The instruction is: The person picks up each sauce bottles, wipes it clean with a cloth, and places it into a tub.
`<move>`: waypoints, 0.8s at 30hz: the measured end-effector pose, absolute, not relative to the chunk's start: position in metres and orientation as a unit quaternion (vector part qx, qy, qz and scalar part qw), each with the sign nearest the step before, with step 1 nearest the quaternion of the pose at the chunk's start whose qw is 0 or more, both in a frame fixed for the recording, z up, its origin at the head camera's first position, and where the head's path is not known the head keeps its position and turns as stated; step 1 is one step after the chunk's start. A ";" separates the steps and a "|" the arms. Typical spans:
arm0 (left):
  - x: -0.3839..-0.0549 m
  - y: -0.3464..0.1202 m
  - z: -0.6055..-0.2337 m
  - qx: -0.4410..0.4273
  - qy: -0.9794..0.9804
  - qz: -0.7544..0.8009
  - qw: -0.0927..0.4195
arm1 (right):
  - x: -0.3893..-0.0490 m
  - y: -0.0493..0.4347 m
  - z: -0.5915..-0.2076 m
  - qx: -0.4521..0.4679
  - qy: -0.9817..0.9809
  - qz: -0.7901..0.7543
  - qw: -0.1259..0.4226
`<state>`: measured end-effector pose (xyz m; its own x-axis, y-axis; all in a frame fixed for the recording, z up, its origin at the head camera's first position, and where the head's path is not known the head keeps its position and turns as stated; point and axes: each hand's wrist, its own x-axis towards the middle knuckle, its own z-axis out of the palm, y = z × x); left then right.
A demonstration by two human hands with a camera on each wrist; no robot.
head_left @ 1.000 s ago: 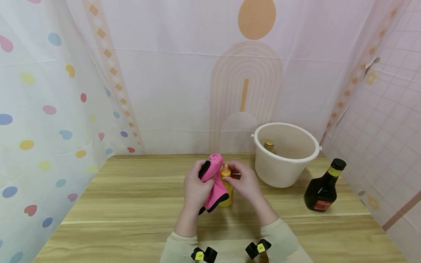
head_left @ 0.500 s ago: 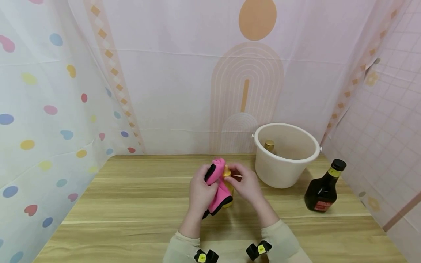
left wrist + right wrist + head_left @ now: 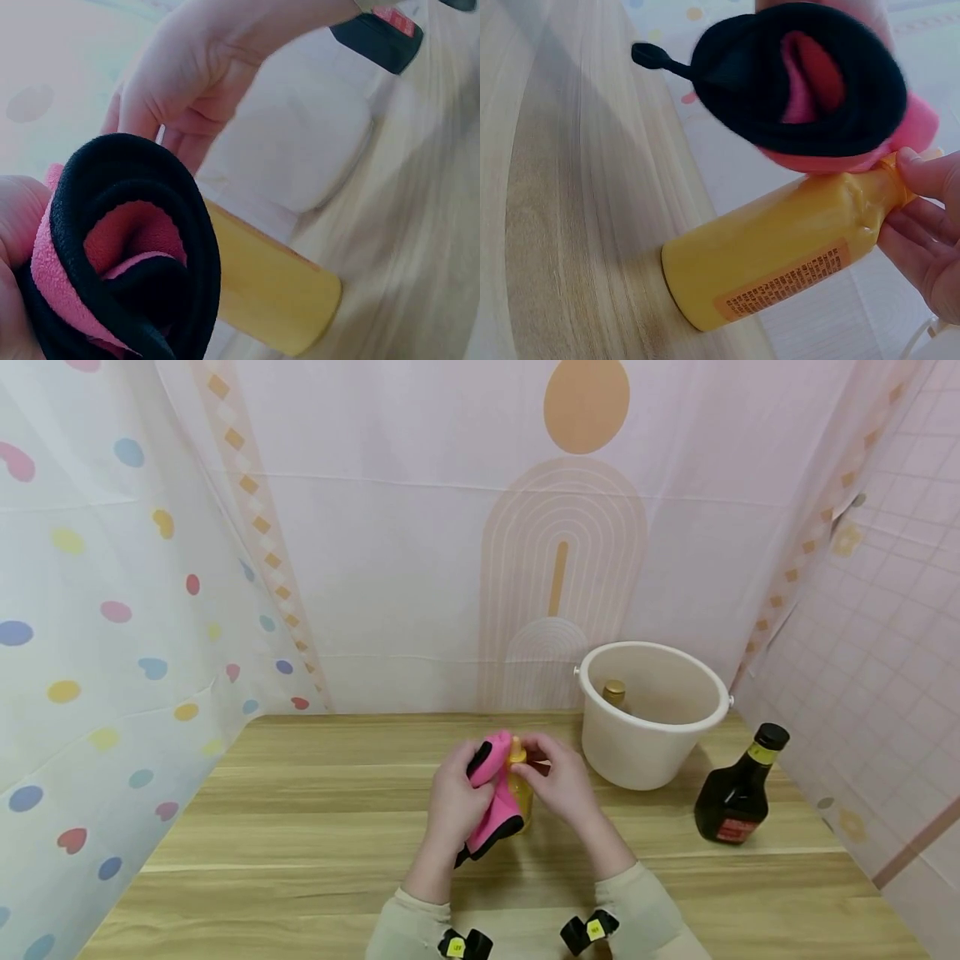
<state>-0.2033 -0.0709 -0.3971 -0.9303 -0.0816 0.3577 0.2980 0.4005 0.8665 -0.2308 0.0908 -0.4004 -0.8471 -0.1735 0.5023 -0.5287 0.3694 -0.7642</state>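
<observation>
A pink cloth with black edging [image 3: 495,814] is bunched in my left hand [image 3: 457,789], whose fingers and thumb grip it. Just to its right a yellow bottle [image 3: 780,244] with a pointed nozzle stands upright on the table. My right hand [image 3: 558,777] pinches the bottle's neck between thumb and fingers. In the right wrist view the cloth touches the bottle's shoulder. From the left wrist the folded cloth [image 3: 56,255] hides the bottle's upper part. A small black loop [image 3: 651,56] hangs off the cloth's edging.
A white bucket [image 3: 622,760] stands behind and right of my hands, with a gold-capped bottle [image 3: 614,689] inside. Farther right, a dark sauce bottle [image 3: 731,802] stands on the wooden table [image 3: 300,835]. Patterned curtains [image 3: 390,568] hang behind and at the sides.
My left hand and the cloth have shifted slightly right, then a little back left, rubbing along the yellow bottle; the cloth's top sits lower. My right hand stays at the bottle's neck.
</observation>
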 end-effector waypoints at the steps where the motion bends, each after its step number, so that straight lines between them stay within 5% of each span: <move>1: -0.203 -0.072 -0.398 -0.067 -0.823 -0.537 0.173 | -0.231 0.091 -0.400 0.217 -0.809 0.518 0.172; 24: -0.210 -0.083 -0.418 -0.033 -0.829 -0.542 0.131 | -0.231 0.090 -0.402 0.220 -0.813 0.506 0.185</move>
<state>-0.2101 -0.0829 -0.4179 -0.9637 -0.0863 0.2527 0.1969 0.4094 0.8908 -0.2313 0.0902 -0.4020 -0.8351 -0.1710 0.5228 -0.5446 0.3908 -0.7420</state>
